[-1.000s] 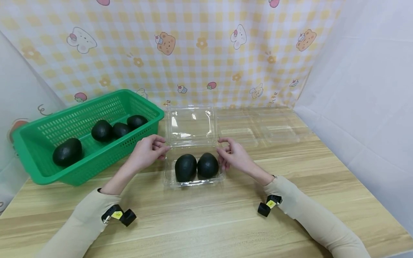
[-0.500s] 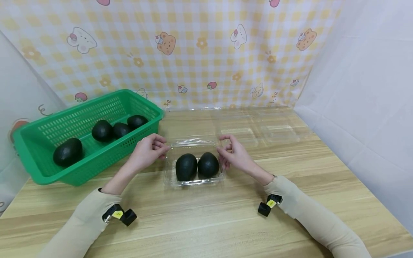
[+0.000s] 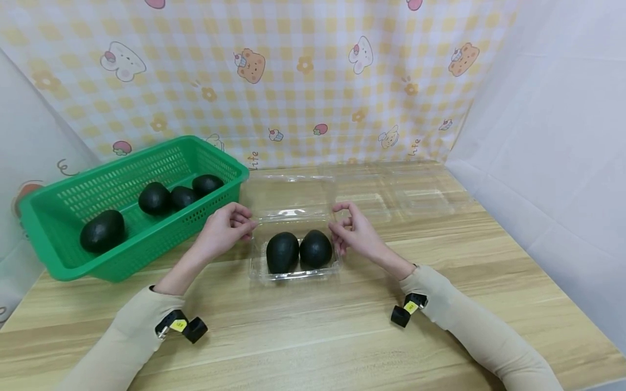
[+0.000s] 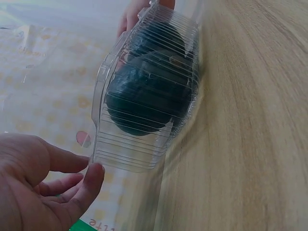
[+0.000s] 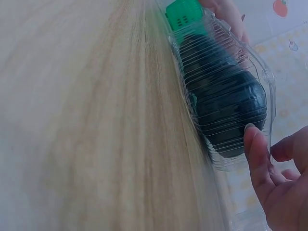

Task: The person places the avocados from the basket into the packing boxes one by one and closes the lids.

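Note:
A clear plastic clamshell box [image 3: 293, 276] sits on the table in the middle of the head view, holding two dark avocados [image 3: 282, 253] side by side. Its see-through lid [image 3: 293, 195] is raised at the far side. My left hand [image 3: 227, 228] pinches the box's left rim near the hinge between thumb and finger, clearest in the left wrist view. At the right rim my right hand [image 3: 359, 233] does the same; in the right wrist view one fingertip [image 5: 255, 137] lies against the ribbed side wall. The lid's exact angle is hard to make out.
A green basket [image 3: 132, 258] with several avocados [image 3: 102, 231] stands at the left, close to my left hand. More clear plastic boxes [image 3: 420, 198] lie at the back right, near a checked cloth backdrop [image 3: 303, 92].
The lid's far edge has dropped lower in the head view, and the bright glare on the lid is gone. Both hands and the avocados in the box stay nearly where they were.

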Motion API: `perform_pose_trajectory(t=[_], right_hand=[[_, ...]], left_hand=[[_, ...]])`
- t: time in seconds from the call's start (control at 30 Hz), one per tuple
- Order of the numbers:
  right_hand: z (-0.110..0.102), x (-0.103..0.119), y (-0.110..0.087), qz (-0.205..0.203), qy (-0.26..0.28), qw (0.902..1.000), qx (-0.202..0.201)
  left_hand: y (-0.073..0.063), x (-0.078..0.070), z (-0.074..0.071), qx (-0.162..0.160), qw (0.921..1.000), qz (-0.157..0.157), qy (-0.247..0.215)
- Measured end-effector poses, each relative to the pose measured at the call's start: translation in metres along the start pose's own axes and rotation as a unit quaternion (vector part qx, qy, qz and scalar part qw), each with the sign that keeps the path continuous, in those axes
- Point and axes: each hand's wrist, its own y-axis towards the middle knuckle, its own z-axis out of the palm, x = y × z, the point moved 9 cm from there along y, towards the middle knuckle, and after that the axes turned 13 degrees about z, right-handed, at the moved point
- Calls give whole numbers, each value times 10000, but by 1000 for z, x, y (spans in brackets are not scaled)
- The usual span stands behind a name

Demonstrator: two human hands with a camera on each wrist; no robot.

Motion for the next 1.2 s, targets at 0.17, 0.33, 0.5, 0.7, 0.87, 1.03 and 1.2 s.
perform_pose_trajectory(t=[0.17, 0.33, 0.5, 0.7, 0.87, 1.03, 1.2], right_hand=[[0, -1, 2, -36, 218, 9997, 80], [0, -1, 2, -104, 334, 9992, 167], [0, 0, 2, -101, 493, 9985, 230], [-2, -3, 4, -9, 563, 9982, 203], [-4, -5, 5, 54, 616, 9980, 138], [-5, -6, 6, 116, 705, 9974, 122], [-6, -4, 4, 23, 611, 9980, 163]], left_hand=[[0, 0, 0, -11, 10000, 5, -26], [0, -2, -1, -53, 10000, 77, 3], [1, 0, -2, -72, 9999, 97, -2], [0, -2, -3, -6, 9998, 181, 102], [-1, -2, -5, 30, 9994, 163, 295], [-1, -1, -6, 121, 9994, 121, 286], [-1, 1, -5, 234, 9996, 97, 132]])
